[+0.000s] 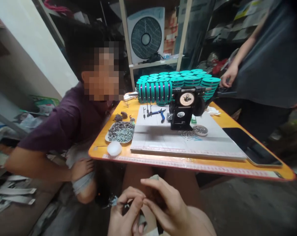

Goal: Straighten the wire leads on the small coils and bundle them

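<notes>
Just in front of the table's near edge, low in the view, my left hand (127, 209) and my right hand (171, 206) meet over my lap. Thumb and fingers of the left are pinched together, and the fingertips of the right touch them. Whatever lies between the fingertips is too small or hidden to name. A pale greyish bit (154, 177) peeks out behind my right fingers. On the table, nearest my hands, lies a light grey board (163, 139) bearing a black hand-cranked machine (181, 113) and blue-handled pliers (160, 114).
Teal ringed spools (154, 91) run along the machine's shaft, with several more stacked behind. A tray of small parts (122, 132), a white round lid (114, 149), a dish of metal bits (200, 130) and a phone (251, 146) share the table. People are at left and right.
</notes>
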`<state>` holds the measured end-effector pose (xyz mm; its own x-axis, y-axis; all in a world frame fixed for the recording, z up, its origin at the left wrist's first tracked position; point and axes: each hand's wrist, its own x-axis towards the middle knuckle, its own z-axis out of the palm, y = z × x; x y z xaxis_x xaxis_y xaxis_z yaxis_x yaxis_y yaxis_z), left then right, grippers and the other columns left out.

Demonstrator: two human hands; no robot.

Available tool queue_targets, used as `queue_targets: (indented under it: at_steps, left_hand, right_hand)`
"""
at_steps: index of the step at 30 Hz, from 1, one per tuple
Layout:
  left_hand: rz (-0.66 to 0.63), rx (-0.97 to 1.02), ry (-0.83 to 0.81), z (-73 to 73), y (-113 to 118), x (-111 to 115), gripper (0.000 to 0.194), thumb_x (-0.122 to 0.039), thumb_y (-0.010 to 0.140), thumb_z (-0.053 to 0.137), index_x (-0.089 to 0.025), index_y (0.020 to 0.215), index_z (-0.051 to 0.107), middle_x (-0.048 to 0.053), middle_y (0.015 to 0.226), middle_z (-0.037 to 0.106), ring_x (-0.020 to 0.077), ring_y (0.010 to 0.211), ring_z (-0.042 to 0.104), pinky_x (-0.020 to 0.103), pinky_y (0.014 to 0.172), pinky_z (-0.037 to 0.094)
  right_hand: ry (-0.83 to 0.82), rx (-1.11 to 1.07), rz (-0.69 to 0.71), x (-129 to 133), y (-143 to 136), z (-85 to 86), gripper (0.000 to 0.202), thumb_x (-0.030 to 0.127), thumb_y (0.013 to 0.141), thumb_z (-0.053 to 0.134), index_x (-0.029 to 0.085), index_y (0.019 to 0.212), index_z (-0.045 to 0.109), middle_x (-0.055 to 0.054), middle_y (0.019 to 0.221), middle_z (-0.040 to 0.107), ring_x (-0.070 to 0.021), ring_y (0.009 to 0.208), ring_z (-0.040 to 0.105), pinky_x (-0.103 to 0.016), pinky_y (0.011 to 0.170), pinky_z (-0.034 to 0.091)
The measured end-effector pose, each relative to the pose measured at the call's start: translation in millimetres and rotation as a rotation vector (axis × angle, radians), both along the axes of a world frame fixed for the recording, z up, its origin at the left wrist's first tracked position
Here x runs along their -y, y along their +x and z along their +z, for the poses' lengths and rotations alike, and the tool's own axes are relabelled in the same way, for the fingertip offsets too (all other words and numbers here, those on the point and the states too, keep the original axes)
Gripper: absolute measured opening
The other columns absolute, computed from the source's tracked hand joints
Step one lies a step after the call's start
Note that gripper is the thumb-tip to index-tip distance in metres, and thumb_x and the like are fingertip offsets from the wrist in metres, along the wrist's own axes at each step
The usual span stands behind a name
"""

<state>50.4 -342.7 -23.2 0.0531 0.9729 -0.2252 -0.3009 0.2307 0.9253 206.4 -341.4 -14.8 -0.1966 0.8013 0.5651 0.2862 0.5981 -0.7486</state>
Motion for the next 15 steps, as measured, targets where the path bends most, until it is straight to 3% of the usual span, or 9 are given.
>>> queue_targets:
  at_steps: [4, 8, 11, 15]
  left_hand:
    - [0.101, -0.005, 0.049, 10.0, -3, -3, 0.036, -0.049, 0.067, 0.084, -0.017, 0.061, 0.067, -0.008, 0.051, 0.044, 0.0002, 0.033, 0.03, 0.015, 0.034, 0.034]
    - [0.152, -0.18, 0.182, 18.0, -7, -6, 0.034, -0.046, 0.074, 0.079, -0.017, 0.061, 0.066, -0.005, 0.061, 0.051, 0.0027, 0.037, 0.042, 0.016, 0.037, 0.035]
    - [0.094, -0.275, 0.332, 15.3, -11, -9, 0.026, -0.04, 0.078, 0.075, -0.019, 0.064, 0.07, -0.003, 0.064, 0.052, 0.0055, 0.038, 0.048, 0.018, 0.038, 0.036]
    - [-0.033, -0.293, 0.411, 6.9, -23, -16, 0.019, -0.037, 0.08, 0.074, -0.021, 0.069, 0.074, -0.001, 0.068, 0.053, 0.007, 0.041, 0.049, 0.018, 0.035, 0.035]
  right_hand:
    - [-0.066, 0.045, -0.02, 6, 5, 5.2, 0.05, 0.01, 0.088, 0.058, 0.021, 0.135, 0.045, -0.006, 0.094, 0.061, -0.0153, 0.074, 0.061, -0.025, 0.065, 0.056]
    - [-0.041, 0.141, -0.045, 6, 3, 19.1, 0.034, 0.013, 0.089, 0.06, 0.02, 0.122, 0.056, -0.006, 0.089, 0.061, -0.0161, 0.071, 0.062, -0.026, 0.064, 0.056]
    - [0.002, 0.198, -0.015, 2, 0, 30.7, 0.017, 0.013, 0.092, 0.056, 0.022, 0.103, 0.065, -0.005, 0.083, 0.061, -0.0177, 0.073, 0.063, -0.026, 0.067, 0.056]
    - [0.031, 0.24, -0.001, -6, -1, 35.2, 0.017, 0.013, 0.092, 0.056, 0.023, 0.097, 0.068, -0.006, 0.082, 0.063, -0.0175, 0.073, 0.064, -0.025, 0.07, 0.057]
